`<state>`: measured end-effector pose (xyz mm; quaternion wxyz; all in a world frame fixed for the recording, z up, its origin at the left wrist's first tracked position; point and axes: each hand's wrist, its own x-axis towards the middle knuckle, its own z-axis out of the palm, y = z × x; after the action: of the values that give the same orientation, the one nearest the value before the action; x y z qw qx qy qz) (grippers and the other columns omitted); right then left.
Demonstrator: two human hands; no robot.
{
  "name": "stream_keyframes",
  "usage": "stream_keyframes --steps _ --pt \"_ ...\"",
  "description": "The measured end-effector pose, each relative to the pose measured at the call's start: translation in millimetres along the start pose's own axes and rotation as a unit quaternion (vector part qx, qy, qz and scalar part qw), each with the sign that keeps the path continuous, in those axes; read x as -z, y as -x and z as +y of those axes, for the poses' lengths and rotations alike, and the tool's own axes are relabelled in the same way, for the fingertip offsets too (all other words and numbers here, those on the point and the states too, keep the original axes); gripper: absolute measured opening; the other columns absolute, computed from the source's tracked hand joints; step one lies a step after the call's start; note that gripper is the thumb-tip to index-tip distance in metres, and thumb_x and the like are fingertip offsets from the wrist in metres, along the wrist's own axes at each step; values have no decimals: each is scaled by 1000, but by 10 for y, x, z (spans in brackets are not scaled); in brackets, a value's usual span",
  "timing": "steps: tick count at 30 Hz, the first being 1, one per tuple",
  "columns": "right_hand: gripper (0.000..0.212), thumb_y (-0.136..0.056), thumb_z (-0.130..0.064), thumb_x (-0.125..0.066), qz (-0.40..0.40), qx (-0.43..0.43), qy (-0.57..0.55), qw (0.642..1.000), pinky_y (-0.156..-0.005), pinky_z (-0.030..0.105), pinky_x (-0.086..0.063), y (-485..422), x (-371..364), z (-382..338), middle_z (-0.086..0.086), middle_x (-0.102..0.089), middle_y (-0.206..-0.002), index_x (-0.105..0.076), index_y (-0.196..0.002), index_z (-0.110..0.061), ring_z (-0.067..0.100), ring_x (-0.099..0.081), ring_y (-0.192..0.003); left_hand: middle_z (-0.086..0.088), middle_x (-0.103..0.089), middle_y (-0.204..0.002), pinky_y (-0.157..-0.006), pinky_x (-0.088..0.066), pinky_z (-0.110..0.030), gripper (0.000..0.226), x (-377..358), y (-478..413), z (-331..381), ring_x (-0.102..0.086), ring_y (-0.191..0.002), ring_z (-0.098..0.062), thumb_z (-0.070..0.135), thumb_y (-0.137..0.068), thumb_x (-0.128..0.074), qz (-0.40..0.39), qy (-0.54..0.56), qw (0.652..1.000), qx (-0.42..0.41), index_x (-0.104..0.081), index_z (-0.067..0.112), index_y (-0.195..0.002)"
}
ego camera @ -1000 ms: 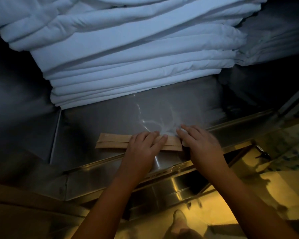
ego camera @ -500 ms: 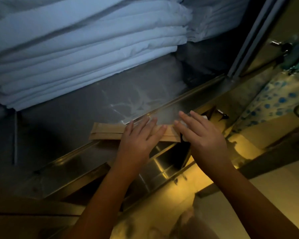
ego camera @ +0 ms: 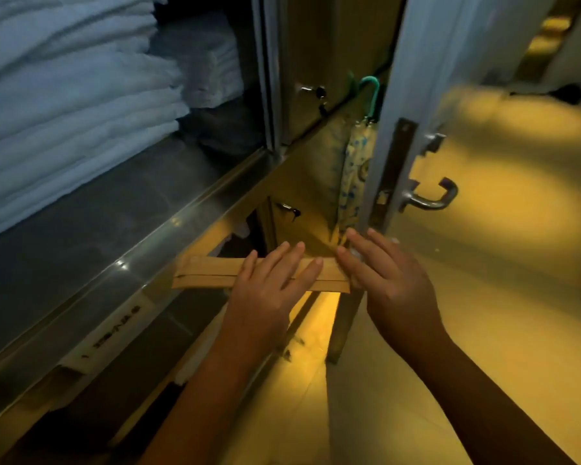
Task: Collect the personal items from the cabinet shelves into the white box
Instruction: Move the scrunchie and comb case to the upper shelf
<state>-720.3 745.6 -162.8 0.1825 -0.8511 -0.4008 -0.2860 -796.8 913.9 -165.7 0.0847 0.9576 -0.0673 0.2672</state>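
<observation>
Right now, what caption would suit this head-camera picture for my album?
Left hand and right hand hold flat brown packets beside a steel shelf of folded white linens.

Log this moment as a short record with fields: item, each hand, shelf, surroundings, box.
item: brown paper packets, a flat stack, held off the shelf in front of its edge
left hand: holds the packets, fingers across their top, thumb hidden
right hand: straight fingers at the packets' right end
shelf: metal, with folded white linens stacked on it
surroundings: patterned umbrella hanging near a door handle
white box: not in view
</observation>
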Motion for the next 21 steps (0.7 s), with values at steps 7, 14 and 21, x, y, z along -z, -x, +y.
stream_keyframes --steps 7,14,21 --pt "38 -85 -1 -36 39 -92 63 993 -82 50 -49 853 745 677 21 -62 -117 -68 -105 -1 41 -60 -103 -15 -60 -123 -89 -38 -60 47 -277 -229 1091 -56 -113 -35 2 -80 -42 -17 41 995 -86 -60 15 -121" --pt "35 -83 1 -39 72 -165 122 976 -78 49 -49 1590 1447 1155 21 -63 -114 -69 -103 0 42 -60 -101 -13 -61 -120 -87 -43 -55 48 -438 -344 2125 -59 -110 -31 -3 -77 -51 -12 85 982 -167 -60 15 -121" --pt "33 -78 12 -58 70 -248 176 950 -82 54 -49 2412 2170 1518 21 -62 -117 -67 -107 -1 43 -58 -106 -15 -61 -120 -86 -42 -58 71 -702 -458 3235 -58 -109 -34 -18 -56 -72 -24 144 960 -239 -61 11 -120"
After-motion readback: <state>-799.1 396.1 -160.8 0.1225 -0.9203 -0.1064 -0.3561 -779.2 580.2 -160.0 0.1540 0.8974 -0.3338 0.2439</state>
